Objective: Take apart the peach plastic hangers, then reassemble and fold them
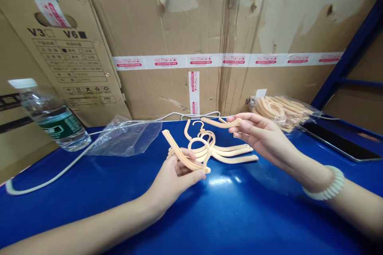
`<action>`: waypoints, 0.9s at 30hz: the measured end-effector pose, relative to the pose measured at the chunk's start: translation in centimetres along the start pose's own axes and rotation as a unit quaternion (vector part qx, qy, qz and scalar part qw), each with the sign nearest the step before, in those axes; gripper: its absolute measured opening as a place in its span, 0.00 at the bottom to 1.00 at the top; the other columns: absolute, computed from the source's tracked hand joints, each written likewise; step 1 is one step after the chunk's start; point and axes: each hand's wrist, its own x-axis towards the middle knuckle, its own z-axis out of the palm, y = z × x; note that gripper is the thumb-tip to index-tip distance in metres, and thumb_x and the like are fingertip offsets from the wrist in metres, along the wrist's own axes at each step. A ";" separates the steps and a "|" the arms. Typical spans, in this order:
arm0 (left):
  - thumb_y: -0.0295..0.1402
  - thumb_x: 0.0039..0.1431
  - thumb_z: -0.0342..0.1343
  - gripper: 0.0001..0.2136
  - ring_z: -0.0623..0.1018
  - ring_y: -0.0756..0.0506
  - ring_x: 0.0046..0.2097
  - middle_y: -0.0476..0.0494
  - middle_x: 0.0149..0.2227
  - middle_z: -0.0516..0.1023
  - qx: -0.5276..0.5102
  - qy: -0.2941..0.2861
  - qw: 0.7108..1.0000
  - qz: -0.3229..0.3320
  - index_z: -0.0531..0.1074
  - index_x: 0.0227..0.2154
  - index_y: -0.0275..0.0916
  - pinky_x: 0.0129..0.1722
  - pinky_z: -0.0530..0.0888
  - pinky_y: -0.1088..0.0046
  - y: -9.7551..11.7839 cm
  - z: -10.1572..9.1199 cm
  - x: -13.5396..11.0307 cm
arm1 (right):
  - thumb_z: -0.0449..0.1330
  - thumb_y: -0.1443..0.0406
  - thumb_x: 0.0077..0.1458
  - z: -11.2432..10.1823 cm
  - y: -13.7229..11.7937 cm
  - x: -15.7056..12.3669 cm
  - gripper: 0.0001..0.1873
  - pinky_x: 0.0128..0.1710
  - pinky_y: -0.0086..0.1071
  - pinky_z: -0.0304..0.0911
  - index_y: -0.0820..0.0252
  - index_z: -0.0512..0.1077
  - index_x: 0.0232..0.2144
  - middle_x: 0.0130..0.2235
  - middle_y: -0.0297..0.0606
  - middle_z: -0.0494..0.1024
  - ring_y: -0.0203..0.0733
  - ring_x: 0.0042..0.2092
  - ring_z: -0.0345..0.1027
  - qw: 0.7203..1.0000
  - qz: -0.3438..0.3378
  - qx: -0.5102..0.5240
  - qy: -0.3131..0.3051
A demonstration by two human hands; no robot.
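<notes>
Two hands, each holding one beige plastic hanger arm, centre of frame.
My left hand point(173, 177) pinches one curved hanger arm point(179, 152); my right hand point(260, 135) grasps a second hanger arm point(221, 123) at its fingertips. Between them, one heap of hanger pieces point(230, 153), too overlapped to count, lies on the blue table point(224, 215). One bagged bundle point(284, 111) lies right, one water bottle point(54, 121) left.

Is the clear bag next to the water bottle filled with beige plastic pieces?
No, the clear bag lies flat and empty beside the water bottle.
</notes>
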 end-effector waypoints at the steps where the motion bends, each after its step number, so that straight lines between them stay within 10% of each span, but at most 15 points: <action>1: 0.28 0.44 0.70 0.20 0.82 0.50 0.35 0.51 0.31 0.82 0.000 -0.002 1.000 0.002 0.64 0.36 0.39 0.40 0.76 0.75 0.0 0.0 0.0 | 0.67 0.62 0.53 0.6 -0.2 -0.6 0.08 0.45 0.33 0.70 0.56 0.78 0.37 0.48 0.39 0.79 0.38 0.41 0.75 0.999 0.029 0.032 -0.002; 10: 0.29 0.45 0.69 0.20 0.82 0.50 0.35 0.52 0.31 0.81 0.005 -0.006 1.000 0.003 0.64 0.36 0.39 0.41 0.76 0.74 0.1 0.1 0.1 | 0.73 0.63 0.45 3.4 1.1 -2.7 0.09 0.46 0.32 0.69 0.60 0.80 0.30 0.38 0.37 0.81 0.37 0.40 0.74 0.984 0.156 0.087 -0.010; 17: 0.29 0.48 0.68 0.16 0.81 0.49 0.38 0.51 0.32 0.80 0.032 -0.032 0.998 0.036 0.64 0.35 0.40 0.42 0.75 0.74 0.0 -0.1 0.1 | 0.75 0.70 0.40 3.5 1.8 -3.4 0.33 0.46 0.34 0.68 0.50 0.73 0.50 0.41 0.34 0.79 0.37 0.42 0.74 0.973 0.191 0.129 -0.008; 27: 0.23 0.48 0.66 0.16 0.81 0.52 0.36 0.56 0.31 0.81 -0.002 -0.074 0.996 0.053 0.64 0.34 0.40 0.43 0.76 0.76 -0.1 0.4 -0.4 | 0.73 0.63 0.44 4.5 2.8 -3.9 0.17 0.41 0.29 0.67 0.59 0.76 0.37 0.36 0.35 0.79 0.35 0.37 0.71 0.969 0.210 0.080 -0.104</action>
